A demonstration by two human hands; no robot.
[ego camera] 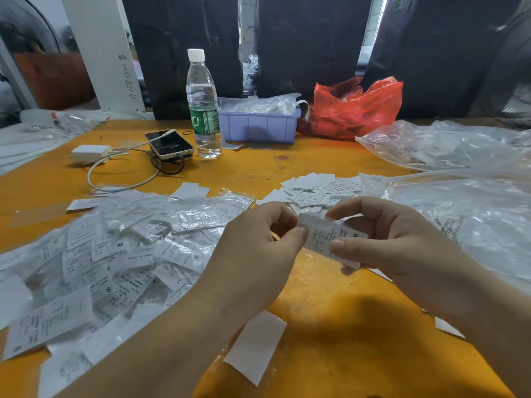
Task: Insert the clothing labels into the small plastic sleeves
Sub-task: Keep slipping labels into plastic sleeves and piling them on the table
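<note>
Two hands pinch one label [330,238] above the orange table [330,326]: my left hand [258,248] at its left end, my right hand [385,239] at its right. Left of the label lies the heap of filled sleeves [120,248]; behind it, loose labels [316,191].

two bare forearms, left hand [255,239] and right hand [385,237]; no sleeves or jewellery visible.

Orange table [253,170] carries label piles [109,254], water bottle [203,110], phone [169,143], lilac bin [258,124], red bag [356,107]

one bottle [203,104], one phone [169,143] (charging), two hands [324,245]
</note>
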